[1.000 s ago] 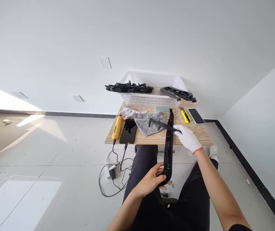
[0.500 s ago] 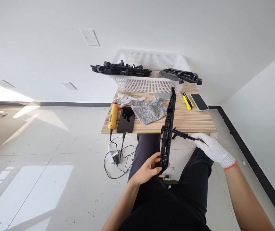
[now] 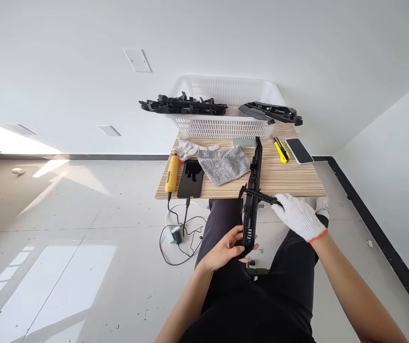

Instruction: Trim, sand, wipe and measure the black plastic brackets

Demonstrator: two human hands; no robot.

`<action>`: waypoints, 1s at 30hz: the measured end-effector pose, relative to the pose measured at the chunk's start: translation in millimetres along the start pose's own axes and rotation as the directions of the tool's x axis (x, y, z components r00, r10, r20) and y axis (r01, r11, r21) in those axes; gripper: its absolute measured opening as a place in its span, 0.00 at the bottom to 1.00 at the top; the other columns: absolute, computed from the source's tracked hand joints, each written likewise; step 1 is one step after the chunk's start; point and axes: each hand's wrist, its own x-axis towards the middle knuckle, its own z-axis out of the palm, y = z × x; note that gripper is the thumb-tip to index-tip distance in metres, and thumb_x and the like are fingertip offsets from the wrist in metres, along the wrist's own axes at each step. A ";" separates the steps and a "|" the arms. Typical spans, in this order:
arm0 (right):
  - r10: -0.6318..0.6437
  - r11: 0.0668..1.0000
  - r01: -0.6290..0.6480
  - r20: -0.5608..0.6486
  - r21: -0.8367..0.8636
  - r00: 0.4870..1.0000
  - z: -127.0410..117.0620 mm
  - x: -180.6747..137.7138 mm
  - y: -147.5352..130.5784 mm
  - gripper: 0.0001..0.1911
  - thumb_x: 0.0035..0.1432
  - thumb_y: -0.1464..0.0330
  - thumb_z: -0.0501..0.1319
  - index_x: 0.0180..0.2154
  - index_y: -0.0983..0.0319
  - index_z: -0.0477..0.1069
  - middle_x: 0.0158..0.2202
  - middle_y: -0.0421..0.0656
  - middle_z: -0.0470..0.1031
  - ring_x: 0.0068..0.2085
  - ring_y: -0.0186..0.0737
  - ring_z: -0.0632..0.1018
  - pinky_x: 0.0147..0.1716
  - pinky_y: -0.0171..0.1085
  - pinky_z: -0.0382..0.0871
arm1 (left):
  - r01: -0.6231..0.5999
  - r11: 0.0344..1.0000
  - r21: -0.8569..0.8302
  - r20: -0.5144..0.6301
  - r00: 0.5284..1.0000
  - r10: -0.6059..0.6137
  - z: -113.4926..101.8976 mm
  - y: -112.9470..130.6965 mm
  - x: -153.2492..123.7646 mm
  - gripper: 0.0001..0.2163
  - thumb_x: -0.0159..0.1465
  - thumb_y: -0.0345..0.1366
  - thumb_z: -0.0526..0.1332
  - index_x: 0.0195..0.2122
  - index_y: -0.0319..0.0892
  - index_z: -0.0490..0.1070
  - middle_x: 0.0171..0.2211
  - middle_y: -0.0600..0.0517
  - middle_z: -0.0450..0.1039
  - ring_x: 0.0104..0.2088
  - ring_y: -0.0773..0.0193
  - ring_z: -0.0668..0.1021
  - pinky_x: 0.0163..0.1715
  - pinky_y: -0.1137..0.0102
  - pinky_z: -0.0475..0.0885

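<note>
My bare left hand (image 3: pixel 230 248) grips the lower end of a long black plastic trim piece (image 3: pixel 253 176), thumb on top and fingers underneath. The piece points away from me, its far end over the table and its near end above my lap. My right hand (image 3: pixel 296 215), in a white knit glove with an orange cuff, is closed around a slim black caliper (image 3: pixel 261 196). The caliper lies across the middle of the trim piece, its jaw end just past the left side. Inside the glove, the caliper's other end is hidden.
A white basket (image 3: pixel 222 127) with several black plastic parts (image 3: pixel 186 105) stands on the striped table (image 3: pixel 279 183). Around it lie a grey cloth (image 3: pixel 224 164), yellow cutter (image 3: pixel 281 151), phone (image 3: pixel 299 151), dark tablet-like device (image 3: pixel 190 180), yellow corded tool (image 3: pixel 171 175) and glove (image 3: pixel 188 148).
My right hand has moved left, closer to the trim piece, and covers more of the caliper. My left hand keeps its hold; the whole view has shifted slightly.
</note>
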 end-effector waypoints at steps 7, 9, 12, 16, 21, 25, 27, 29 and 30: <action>-0.151 0.985 0.139 -0.120 -0.100 0.981 1.1 -0.3 -9.3 0.25 0.72 0.61 0.44 0.65 0.57 0.63 0.47 0.45 0.80 0.34 0.43 0.81 0.26 0.39 0.59 | -0.045 0.998 -0.051 0.014 0.999 0.045 -11.8 -8.4 -3.6 0.22 0.63 0.36 0.68 0.56 0.49 0.64 0.64 0.41 0.66 0.56 0.43 0.79 0.37 0.66 0.81; -0.145 0.981 0.121 -0.158 -0.154 0.977 -5.5 -0.4 -4.4 0.25 0.71 0.59 0.45 0.64 0.56 0.65 0.43 0.44 0.81 0.31 0.43 0.80 0.24 0.39 0.54 | -0.050 0.998 -0.047 0.014 0.999 0.050 -12.3 -8.3 -4.6 0.21 0.63 0.36 0.68 0.55 0.49 0.64 0.64 0.40 0.66 0.56 0.42 0.79 0.36 0.66 0.81; -0.153 0.967 0.109 -0.180 -0.231 0.972 -15.5 -0.4 6.3 0.26 0.70 0.56 0.46 0.62 0.56 0.68 0.39 0.44 0.82 0.29 0.44 0.79 0.23 0.39 0.48 | -0.050 0.998 -0.042 0.024 0.998 0.051 -12.1 -7.3 -6.1 0.21 0.63 0.36 0.69 0.55 0.48 0.65 0.63 0.40 0.66 0.56 0.41 0.79 0.36 0.66 0.80; -0.196 0.951 0.149 -0.154 -0.269 0.968 -23.6 -1.6 13.1 0.26 0.70 0.56 0.46 0.60 0.57 0.71 0.36 0.44 0.81 0.29 0.42 0.78 0.23 0.38 0.44 | -0.037 0.999 -0.034 0.043 0.998 0.038 -12.1 -6.6 -6.6 0.21 0.62 0.36 0.69 0.54 0.48 0.64 0.62 0.40 0.67 0.56 0.40 0.79 0.36 0.66 0.81; -0.211 0.948 0.166 -0.147 -0.271 0.966 -25.5 -2.4 8.1 0.25 0.70 0.55 0.46 0.56 0.57 0.74 0.35 0.45 0.81 0.27 0.40 0.76 0.23 0.38 0.41 | -0.042 0.999 -0.026 0.062 0.997 0.044 -10.5 -5.8 -5.4 0.22 0.62 0.36 0.70 0.53 0.48 0.63 0.61 0.40 0.68 0.56 0.41 0.79 0.36 0.65 0.81; -0.196 0.958 0.149 -0.180 -0.247 0.964 -22.2 -2.4 6.6 0.24 0.69 0.56 0.48 0.54 0.57 0.75 0.34 0.46 0.81 0.26 0.39 0.75 0.24 0.37 0.40 | -0.043 0.999 -0.016 0.062 0.997 0.044 -8.3 -4.1 -6.3 0.22 0.62 0.36 0.70 0.53 0.47 0.63 0.61 0.40 0.68 0.55 0.41 0.79 0.36 0.66 0.81; -0.195 0.959 0.145 -0.199 -0.244 0.960 -19.2 -2.3 7.2 0.23 0.68 0.55 0.49 0.51 0.58 0.77 0.32 0.45 0.81 0.25 0.39 0.75 0.23 0.37 0.40 | -0.041 0.999 -0.007 0.064 0.997 0.041 -7.9 -3.5 -7.0 0.21 0.62 0.36 0.70 0.53 0.47 0.63 0.61 0.39 0.68 0.56 0.40 0.79 0.36 0.66 0.81; -0.196 0.960 0.142 -0.220 -0.242 0.956 -15.9 -2.0 8.4 0.23 0.68 0.55 0.49 0.46 0.58 0.78 0.29 0.44 0.80 0.24 0.38 0.74 0.23 0.37 0.39 | -0.043 0.999 -0.003 0.063 0.997 0.043 -8.1 -3.5 -7.4 0.21 0.62 0.36 0.70 0.52 0.47 0.63 0.61 0.39 0.68 0.56 0.40 0.79 0.36 0.66 0.80; -0.195 0.961 0.140 -0.226 -0.238 0.954 -14.2 -1.8 9.0 0.23 0.68 0.54 0.49 0.43 0.58 0.78 0.28 0.44 0.79 0.23 0.38 0.73 0.23 0.37 0.39 | -0.044 0.999 -0.003 0.064 0.997 0.044 -8.4 -3.7 -7.4 0.21 0.62 0.36 0.69 0.53 0.47 0.63 0.61 0.39 0.68 0.56 0.40 0.79 0.36 0.66 0.80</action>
